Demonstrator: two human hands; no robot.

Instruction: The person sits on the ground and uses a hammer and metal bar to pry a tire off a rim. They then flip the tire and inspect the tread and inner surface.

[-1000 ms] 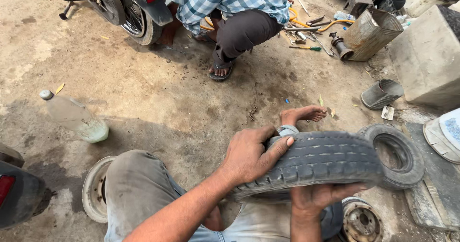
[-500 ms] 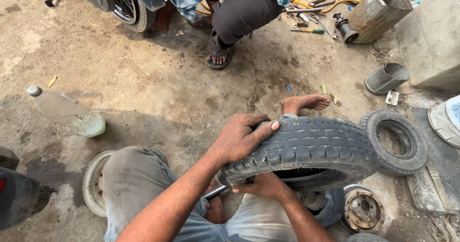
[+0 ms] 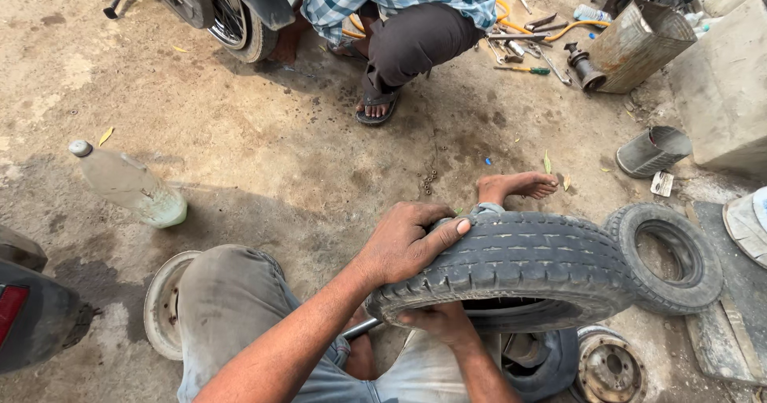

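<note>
Gripping the black scooter tyre (image 3: 527,267), my left hand (image 3: 403,243) is clamping its tread, right hand (image 3: 439,323) is curling under the rim; clear plastic bottle (image 3: 128,186) is lying far left.

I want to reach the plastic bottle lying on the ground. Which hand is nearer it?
Left. The left hand grips the tyre top, closer to the bottle; the right hand sits underneath, farther.
</note>
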